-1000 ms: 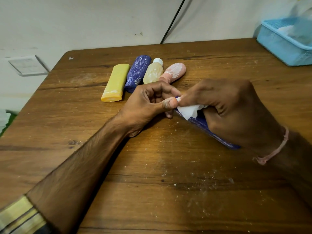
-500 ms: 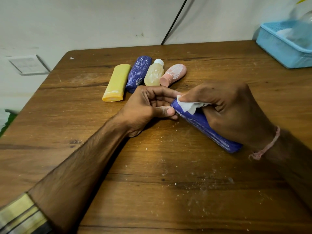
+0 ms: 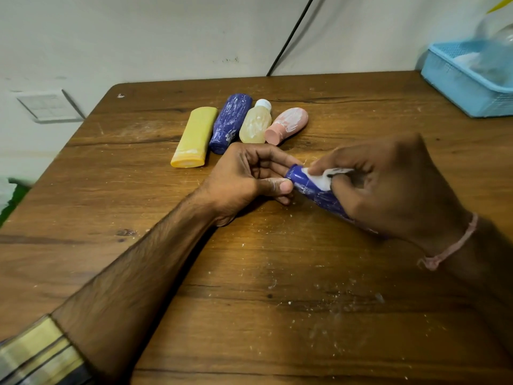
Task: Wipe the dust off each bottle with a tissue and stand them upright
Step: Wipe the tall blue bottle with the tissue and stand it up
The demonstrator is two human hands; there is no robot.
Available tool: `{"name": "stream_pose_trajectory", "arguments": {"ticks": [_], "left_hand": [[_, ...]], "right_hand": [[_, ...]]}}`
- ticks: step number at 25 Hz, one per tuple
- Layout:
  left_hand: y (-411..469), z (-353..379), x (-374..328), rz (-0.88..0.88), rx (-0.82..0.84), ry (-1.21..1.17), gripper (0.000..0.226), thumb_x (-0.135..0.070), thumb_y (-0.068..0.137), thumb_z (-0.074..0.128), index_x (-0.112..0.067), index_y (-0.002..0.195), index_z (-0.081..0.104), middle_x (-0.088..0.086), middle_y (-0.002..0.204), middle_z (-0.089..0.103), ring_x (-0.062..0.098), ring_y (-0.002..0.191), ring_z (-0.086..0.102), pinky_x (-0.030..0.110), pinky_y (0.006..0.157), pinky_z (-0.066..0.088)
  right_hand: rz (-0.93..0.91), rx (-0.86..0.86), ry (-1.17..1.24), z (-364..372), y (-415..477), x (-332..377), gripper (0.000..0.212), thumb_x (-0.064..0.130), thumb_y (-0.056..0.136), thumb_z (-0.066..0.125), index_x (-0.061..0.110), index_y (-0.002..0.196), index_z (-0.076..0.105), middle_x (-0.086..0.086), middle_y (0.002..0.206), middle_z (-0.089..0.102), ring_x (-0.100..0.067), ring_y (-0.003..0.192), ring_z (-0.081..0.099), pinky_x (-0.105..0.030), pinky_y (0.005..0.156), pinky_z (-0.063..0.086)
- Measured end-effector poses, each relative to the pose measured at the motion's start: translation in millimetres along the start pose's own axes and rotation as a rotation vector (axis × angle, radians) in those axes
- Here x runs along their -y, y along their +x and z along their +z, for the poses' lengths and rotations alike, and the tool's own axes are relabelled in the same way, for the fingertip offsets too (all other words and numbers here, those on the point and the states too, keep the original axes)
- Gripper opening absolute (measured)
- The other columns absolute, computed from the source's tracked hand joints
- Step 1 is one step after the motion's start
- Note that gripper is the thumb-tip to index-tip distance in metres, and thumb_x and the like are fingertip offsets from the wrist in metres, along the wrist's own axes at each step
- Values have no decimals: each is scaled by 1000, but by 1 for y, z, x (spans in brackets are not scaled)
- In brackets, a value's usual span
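Note:
A blue bottle (image 3: 311, 190) lies tilted across the middle of the wooden table (image 3: 249, 273). My left hand (image 3: 244, 182) pinches its near end between thumb and fingers. My right hand (image 3: 388, 187) covers the rest of the bottle and presses a white tissue (image 3: 319, 179) on its upper side. Behind, a row of dusty bottles lies flat: a yellow one (image 3: 194, 137), a second blue one (image 3: 229, 122), a pale clear one with a white cap (image 3: 255, 125) and a pink one (image 3: 287, 125).
A light blue plastic basket (image 3: 466, 87) with clear plastic inside stands at the table's back right corner. White dust specks lie on the wood near the front. A black cable (image 3: 291, 34) runs down the wall behind the table.
The tissue has slid along the held blue bottle, and more of the bottle's end near my left thumb shows. Both hands stay on it. The row of bottles has not moved.

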State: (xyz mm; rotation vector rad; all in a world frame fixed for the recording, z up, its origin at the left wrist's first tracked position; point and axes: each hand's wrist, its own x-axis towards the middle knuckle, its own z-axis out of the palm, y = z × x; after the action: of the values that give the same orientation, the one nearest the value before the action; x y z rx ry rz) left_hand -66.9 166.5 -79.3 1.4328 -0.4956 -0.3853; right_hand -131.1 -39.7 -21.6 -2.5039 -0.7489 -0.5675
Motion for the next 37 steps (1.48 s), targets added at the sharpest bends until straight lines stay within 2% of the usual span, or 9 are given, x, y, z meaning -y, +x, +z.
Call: {"name": "stream_pose_trajectory", "arguments": {"ticks": [2, 5, 10, 16, 21, 25, 30, 34, 37], "left_hand": [[-2, 1, -1, 27, -32, 31, 32, 10, 75, 74, 8, 106, 66, 15, 86, 74, 21, 70, 71, 30, 62, 62], [-4, 3, -1, 101, -99, 147, 33, 9, 72, 81, 9, 102, 66, 12, 83, 74, 21, 72, 70, 32, 65, 63], [-8, 4, -5, 66, -155, 331, 37, -3, 72, 88, 0, 102, 66, 13, 89, 74, 19, 74, 70, 31, 66, 60], [-8, 10, -5, 90, -164, 325, 30, 3, 80, 79, -2, 107, 69, 14, 68, 68, 19, 54, 62, 34, 53, 55], [-9, 9, -6, 28, -170, 305, 27, -12, 84, 80, -3, 108, 71, 15, 73, 74, 25, 58, 66, 35, 55, 57], [-7, 9, -3, 7, -186, 320, 26, -15, 85, 79, -4, 108, 71, 18, 74, 74, 29, 59, 67, 39, 60, 57], [-8, 12, -7, -43, -155, 352, 34, -16, 82, 82, -12, 114, 70, 11, 81, 78, 24, 65, 70, 39, 65, 60], [-11, 16, -9, -8, -182, 414, 30, -14, 80, 84, -13, 107, 70, 10, 77, 76, 20, 61, 69, 32, 58, 59], [-13, 18, -10, -21, -180, 446, 31, -18, 79, 86, -15, 106, 70, 9, 80, 77, 18, 62, 71, 27, 57, 58]], "right_hand": [[31, 40, -41, 6, -1, 1, 31, 6, 83, 65, 12, 112, 73, -8, 109, 74, -13, 91, 69, -12, 75, 49], [14, 102, -74, 11, -7, 4, 35, 6, 86, 64, 13, 119, 70, -7, 120, 70, -15, 106, 66, -30, 92, 54], [318, -125, -263, 5, -38, -4, 38, 6, 85, 55, 12, 121, 65, -9, 123, 68, -23, 116, 63, -52, 107, 43], [129, -38, -288, 52, -36, 27, 49, -3, 89, 54, 10, 136, 56, -9, 139, 57, -24, 134, 49, -51, 116, 31], [495, -195, -334, 29, -42, -22, 45, -8, 90, 50, 5, 132, 57, -13, 138, 57, -27, 131, 53, -50, 119, 24], [212, -65, -214, 51, -37, 0, 53, -12, 88, 51, 8, 137, 53, -10, 142, 53, -22, 137, 45, -48, 120, 23], [458, -152, -202, 35, -37, -20, 47, -6, 93, 49, 12, 136, 54, -6, 142, 54, -18, 137, 45, -38, 122, 12], [220, -69, -157, 49, -37, -1, 53, -13, 88, 52, 10, 136, 55, -7, 140, 55, -16, 135, 44, -46, 121, 17], [386, -162, -174, 40, -38, -16, 50, -11, 88, 51, 11, 133, 57, -6, 138, 57, -16, 134, 47, -46, 122, 14]]}}
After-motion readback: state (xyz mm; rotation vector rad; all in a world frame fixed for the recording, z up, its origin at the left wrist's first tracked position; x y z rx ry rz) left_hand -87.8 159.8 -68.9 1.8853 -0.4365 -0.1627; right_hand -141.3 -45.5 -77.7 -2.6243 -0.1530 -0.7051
